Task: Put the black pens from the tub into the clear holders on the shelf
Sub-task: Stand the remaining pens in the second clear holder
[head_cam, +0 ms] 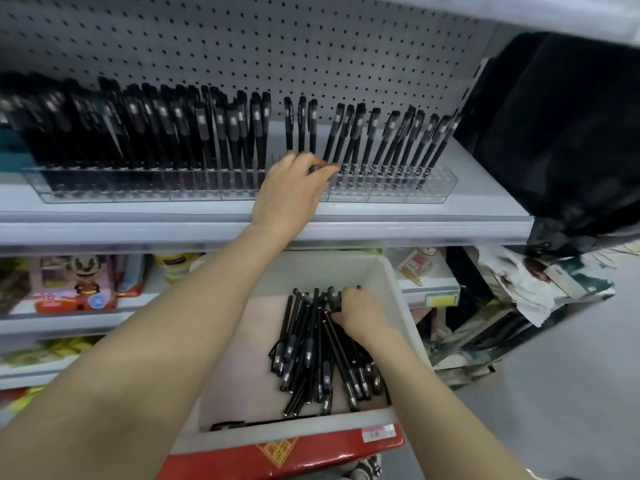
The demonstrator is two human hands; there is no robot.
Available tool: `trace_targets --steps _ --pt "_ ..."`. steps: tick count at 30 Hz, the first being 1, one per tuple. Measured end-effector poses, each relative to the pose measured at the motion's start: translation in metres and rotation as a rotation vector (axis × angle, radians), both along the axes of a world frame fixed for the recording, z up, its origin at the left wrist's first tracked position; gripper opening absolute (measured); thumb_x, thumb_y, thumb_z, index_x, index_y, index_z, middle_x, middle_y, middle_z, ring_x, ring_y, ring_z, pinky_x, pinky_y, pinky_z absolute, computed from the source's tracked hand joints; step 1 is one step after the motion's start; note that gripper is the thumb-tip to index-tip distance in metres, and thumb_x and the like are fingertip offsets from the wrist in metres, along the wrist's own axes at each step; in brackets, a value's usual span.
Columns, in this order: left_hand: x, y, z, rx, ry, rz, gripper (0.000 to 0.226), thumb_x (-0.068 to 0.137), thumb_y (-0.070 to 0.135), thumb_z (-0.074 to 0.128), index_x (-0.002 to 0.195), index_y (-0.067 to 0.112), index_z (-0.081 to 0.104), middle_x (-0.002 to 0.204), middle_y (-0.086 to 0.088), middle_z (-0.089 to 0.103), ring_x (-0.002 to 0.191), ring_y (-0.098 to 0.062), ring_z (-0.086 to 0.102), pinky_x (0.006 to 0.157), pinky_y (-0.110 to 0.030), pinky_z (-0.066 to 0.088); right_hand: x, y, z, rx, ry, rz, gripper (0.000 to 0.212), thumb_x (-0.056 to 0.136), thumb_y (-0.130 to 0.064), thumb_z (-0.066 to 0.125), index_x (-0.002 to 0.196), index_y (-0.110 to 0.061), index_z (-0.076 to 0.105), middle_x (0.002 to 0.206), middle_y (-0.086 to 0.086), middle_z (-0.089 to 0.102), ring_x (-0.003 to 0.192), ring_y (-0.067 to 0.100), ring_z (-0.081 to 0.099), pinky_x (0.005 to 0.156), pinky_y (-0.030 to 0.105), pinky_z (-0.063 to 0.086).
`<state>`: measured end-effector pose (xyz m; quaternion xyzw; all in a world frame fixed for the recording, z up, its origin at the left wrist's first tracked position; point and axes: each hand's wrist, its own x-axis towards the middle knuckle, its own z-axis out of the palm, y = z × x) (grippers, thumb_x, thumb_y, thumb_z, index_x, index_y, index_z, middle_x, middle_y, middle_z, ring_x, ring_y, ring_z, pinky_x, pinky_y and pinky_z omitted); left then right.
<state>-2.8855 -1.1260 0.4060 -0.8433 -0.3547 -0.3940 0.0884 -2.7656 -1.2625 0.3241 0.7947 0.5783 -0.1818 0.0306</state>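
A white tub (398, 282) below the shelf holds a loose pile of black pens (311, 351). My right hand (363, 317) reaches into the tub and its curled fingers grip pens at the far end of the pile. On the shelf stands a row of clear holders (391, 192) filled with upright black pens (166, 133). My left hand (294, 192) is at the holders near a sparse gap in the row, pinching something small and dark, probably the end of a pen, between thumb and fingers.
The white shelf edge (415, 226) runs across the view with a pegboard (311, 46) behind. A black bag (561, 133) sits at the shelf's right end. Packaged goods (76, 285) fill lower shelves at left. A red box (294, 459) lies under the tub.
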Motion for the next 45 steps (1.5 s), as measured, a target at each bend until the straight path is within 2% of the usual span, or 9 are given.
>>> trace_targets --steps 8,11,15,20,24,28,32,38,45 --pt "-0.001 -0.003 0.002 -0.021 0.0 0.003 0.031 0.094 0.015 0.063 0.125 0.017 0.067 0.11 -0.008 0.064 0.099 -0.03 0.055 0.083 -0.044 0.05 0.008 0.002 0.003 0.053 0.326 -0.135 0.039 0.087 -0.032 0.072 0.118 -0.011 0.062 0.115 0.009 0.066 0.099 0.027 0.065 0.081 0.027 0.047" --pt "-0.001 -0.001 0.001 -0.008 -0.004 0.0 0.03 0.093 0.015 0.063 0.124 0.016 0.067 0.109 -0.008 0.064 0.097 -0.031 0.055 0.081 -0.044 0.05 0.01 0.003 0.009 0.101 0.41 -0.136 0.025 0.094 -0.033 0.061 0.106 -0.013 0.07 0.098 0.009 0.072 0.072 0.024 0.068 0.074 0.03 0.052" --pt "-0.001 -0.002 0.002 -0.006 0.001 -0.004 0.03 0.093 0.016 0.063 0.123 0.016 0.068 0.109 -0.008 0.065 0.096 -0.031 0.055 0.081 -0.044 0.051 0.015 -0.001 0.025 0.126 0.491 -0.079 0.02 0.092 -0.033 0.064 0.095 -0.014 0.071 0.068 -0.002 0.065 0.064 0.019 0.063 0.067 0.028 0.05" --pt "-0.001 0.0 0.0 0.006 0.004 -0.004 0.031 0.093 0.015 0.065 0.124 0.015 0.067 0.109 -0.008 0.065 0.097 -0.032 0.055 0.08 -0.045 0.05 0.033 0.004 0.059 0.395 0.724 -0.064 0.015 0.098 -0.031 0.054 0.092 -0.018 0.056 0.081 0.003 0.073 0.072 0.023 0.063 0.068 0.039 0.053" --pt "-0.001 0.002 -0.002 0.013 -0.001 -0.015 0.032 0.092 0.013 0.066 0.124 0.014 0.068 0.108 -0.009 0.065 0.096 -0.033 0.055 0.08 -0.046 0.051 0.072 0.009 0.117 0.711 0.912 -0.173 0.017 0.102 -0.021 0.049 0.107 -0.004 0.049 0.086 0.014 0.073 0.078 0.032 0.068 0.066 0.034 0.059" --pt "-0.001 0.0 0.0 0.013 0.004 -0.014 0.032 0.09 0.012 0.067 0.123 0.013 0.068 0.108 -0.01 0.066 0.096 -0.034 0.056 0.08 -0.047 0.052 0.127 0.021 0.159 1.038 0.811 -0.254 0.011 0.098 -0.012 0.053 0.109 -0.011 0.05 0.081 0.003 0.073 0.07 0.015 0.07 0.08 0.038 0.059" --pt "0.0 0.001 -0.001 0.015 0.011 -0.01 0.032 0.091 0.013 0.067 0.123 0.013 0.068 0.108 -0.01 0.066 0.094 -0.033 0.056 0.078 -0.046 0.051 0.174 0.038 0.177 1.255 0.551 -0.432 0.012 0.095 -0.024 0.057 0.102 -0.014 0.055 0.065 -0.01 0.068 0.071 0.01 0.071 0.086 0.043 0.055" --pt "0.0 0.001 -0.002 0.032 0.004 -0.009 0.033 0.089 0.012 0.069 0.122 0.013 0.069 0.105 -0.011 0.066 0.092 -0.034 0.057 0.076 -0.047 0.051 0.185 0.065 0.175 1.235 0.495 -0.462 0.015 0.098 -0.022 0.055 0.108 -0.01 0.057 0.079 -0.006 0.068 0.062 -0.004 0.065 0.073 0.022 0.054" --pt "0.001 0.002 -0.002 0.037 0.0 -0.002 0.031 0.09 0.013 0.068 0.121 0.013 0.069 0.106 -0.01 0.066 0.093 -0.033 0.056 0.077 -0.046 0.051 0.187 0.087 0.179 1.13 0.382 -0.344 0.019 0.1 -0.022 0.052 0.116 -0.013 0.055 0.098 0.006 0.068 0.076 0.019 0.07 0.06 0.019 0.05"
